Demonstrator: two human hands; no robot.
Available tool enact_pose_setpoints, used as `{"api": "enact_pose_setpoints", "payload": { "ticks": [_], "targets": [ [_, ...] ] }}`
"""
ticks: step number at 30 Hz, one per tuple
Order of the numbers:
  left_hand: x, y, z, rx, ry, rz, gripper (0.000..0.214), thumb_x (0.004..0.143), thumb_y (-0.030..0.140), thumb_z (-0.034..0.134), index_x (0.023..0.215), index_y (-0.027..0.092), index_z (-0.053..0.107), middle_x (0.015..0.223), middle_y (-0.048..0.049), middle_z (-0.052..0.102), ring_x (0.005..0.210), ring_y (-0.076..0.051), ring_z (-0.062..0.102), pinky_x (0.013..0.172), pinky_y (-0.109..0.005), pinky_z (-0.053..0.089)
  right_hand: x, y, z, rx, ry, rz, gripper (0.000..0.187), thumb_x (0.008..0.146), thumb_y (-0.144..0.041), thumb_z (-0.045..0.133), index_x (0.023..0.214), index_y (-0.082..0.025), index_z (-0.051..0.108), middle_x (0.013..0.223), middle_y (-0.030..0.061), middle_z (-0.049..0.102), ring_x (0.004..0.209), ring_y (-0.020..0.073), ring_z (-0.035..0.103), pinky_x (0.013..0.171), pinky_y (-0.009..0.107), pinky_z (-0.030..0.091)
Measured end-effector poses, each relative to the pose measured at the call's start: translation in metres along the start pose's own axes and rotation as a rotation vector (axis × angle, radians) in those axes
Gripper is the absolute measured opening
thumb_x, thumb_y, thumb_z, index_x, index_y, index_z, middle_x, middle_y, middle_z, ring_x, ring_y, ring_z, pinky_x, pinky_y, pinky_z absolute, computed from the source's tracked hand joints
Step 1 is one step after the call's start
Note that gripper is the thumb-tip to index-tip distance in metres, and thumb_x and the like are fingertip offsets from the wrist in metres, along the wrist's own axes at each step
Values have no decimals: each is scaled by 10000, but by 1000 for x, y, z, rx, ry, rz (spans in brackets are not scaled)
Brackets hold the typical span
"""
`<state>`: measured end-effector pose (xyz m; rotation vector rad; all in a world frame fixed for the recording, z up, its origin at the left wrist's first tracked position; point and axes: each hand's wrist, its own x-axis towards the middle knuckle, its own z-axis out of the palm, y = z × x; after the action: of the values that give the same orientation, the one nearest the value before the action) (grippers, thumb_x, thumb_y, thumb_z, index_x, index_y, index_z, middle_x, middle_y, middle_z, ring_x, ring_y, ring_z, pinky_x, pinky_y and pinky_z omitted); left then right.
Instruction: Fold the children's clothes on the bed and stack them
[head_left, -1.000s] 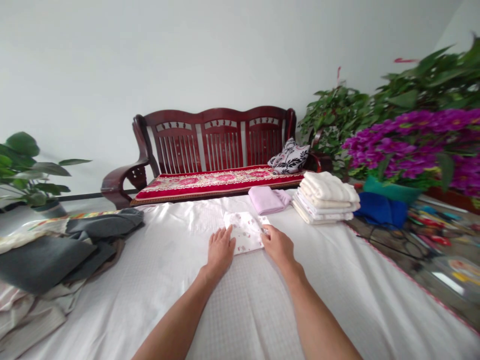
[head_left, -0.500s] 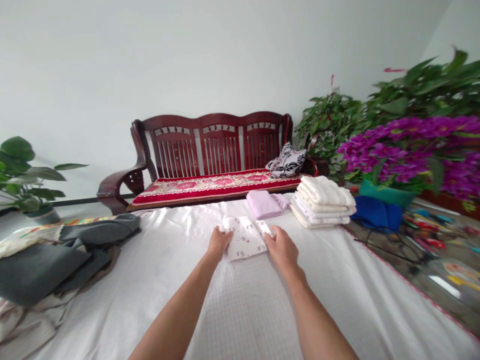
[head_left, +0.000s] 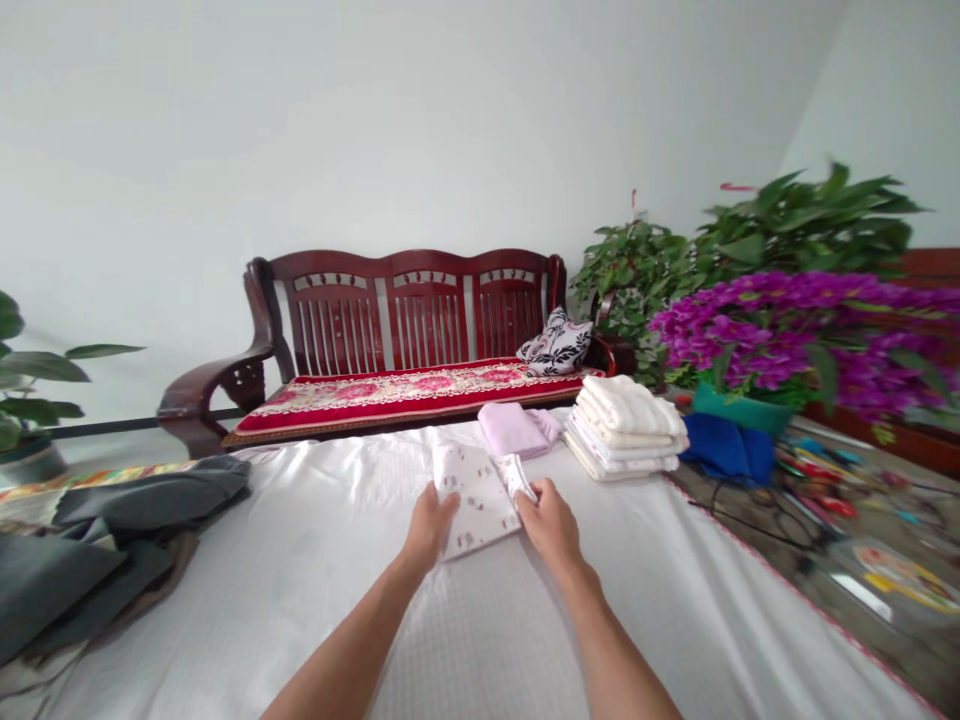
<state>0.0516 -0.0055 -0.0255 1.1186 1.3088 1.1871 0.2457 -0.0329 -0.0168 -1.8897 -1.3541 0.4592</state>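
Note:
Between my hands is a small folded white garment [head_left: 474, 500] with a scattered reddish-brown print. My left hand [head_left: 430, 525] grips its left edge, thumb on top. At its right side my right hand [head_left: 549, 520] pinches a narrow folded flap, which stands a little off the rest. Both hands are closed on the cloth. Just behind it lies a folded lilac garment [head_left: 517, 430] on the white sheet [head_left: 315, 560]. To the right of that is a stack of folded white and cream clothes [head_left: 628, 425].
Crumpled dark grey clothes [head_left: 150, 510] lie at the left. A wooden bench [head_left: 420, 300] with a red runner and a patterned cushion [head_left: 556, 342] stands behind. On the right are purple flowers [head_left: 780, 330], blue cloth [head_left: 727, 448], a cable and cluttered small items.
The garment is tilted up more, its left side raised, with both hands still on it. The whole view has shifted, so the surroundings sit lower and further left.

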Motion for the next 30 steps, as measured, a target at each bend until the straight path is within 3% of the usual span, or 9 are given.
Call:
{"api": "enact_pose_setpoints", "payload": {
  "ticks": [4, 7, 10, 13, 16, 20, 25, 30],
  "targets": [
    [20, 20, 9, -233, 0, -29, 258, 741, 203, 701, 977, 161, 604, 776, -33, 725, 680, -194, 702, 630, -285, 560, 21, -7, 1, 568, -9, 81, 344, 758, -454, 603, 976, -188, 589, 805, 34, 685, 698, 210, 665, 512, 271, 508],
    [51, 41, 22, -251, -35, -69, 227, 733, 160, 684, 949, 149, 616, 708, -31, 702, 649, -195, 693, 610, -286, 561, 53, -18, -6, 727, 59, 109, 417, 707, -435, 632, 1027, -170, 592, 831, 45, 706, 701, 214, 673, 494, 276, 530],
    [83, 59, 38, -256, -96, -101, 237, 707, 112, 654, 940, 147, 632, 691, -31, 686, 658, -196, 691, 598, -275, 564, 93, -24, -12, 643, 142, 28, 419, 749, -389, 559, 1096, -155, 585, 931, 77, 724, 742, 210, 693, 560, 290, 564],
    [106, 67, 55, -252, -153, -117, 385, 653, 53, 632, 1020, 170, 639, 771, -31, 701, 699, -184, 693, 616, -268, 574, 128, -20, -16, 519, 213, -28, 414, 762, -308, 511, 1138, -153, 590, 1036, 104, 712, 812, 217, 692, 637, 307, 572],
    [121, 67, 72, -257, -199, -106, 505, 638, 27, 605, 1115, 193, 629, 884, -43, 715, 758, -174, 693, 673, -282, 585, 152, -13, -21, 409, 257, -67, 403, 756, -230, 502, 1137, -161, 617, 1091, 115, 699, 946, 250, 667, 814, 359, 549],
    [134, 61, 95, -257, -215, -72, 544, 670, 52, 606, 1187, 223, 599, 1003, -49, 709, 825, -164, 691, 729, -285, 583, 167, -9, -27, 247, 294, -135, 431, 802, -153, 461, 1209, -178, 601, 1210, 110, 670, 1147, 261, 591, 1026, 381, 429],
    [144, 46, 112, -178, -220, -85, 501, 680, 83, 638, 1166, 193, 587, 986, -61, 699, 793, -166, 686, 695, -286, 581, 175, 2, -22, -64, 305, -236, 471, 851, -109, 434, 1307, -168, 537, 1288, 117, 635, 1181, 256, 569, 1019, 353, 416],
    [151, 37, 115, -46, -188, -40, 467, 715, 75, 601, 1171, 173, 576, 1017, -82, 698, 799, -179, 683, 674, -291, 579, 180, 16, -15, -187, 295, -248, 475, 871, -88, 426, 1336, -134, 512, 1322, 140, 604, 1186, 246, 566, 1008, 321, 413]
  ]
}}
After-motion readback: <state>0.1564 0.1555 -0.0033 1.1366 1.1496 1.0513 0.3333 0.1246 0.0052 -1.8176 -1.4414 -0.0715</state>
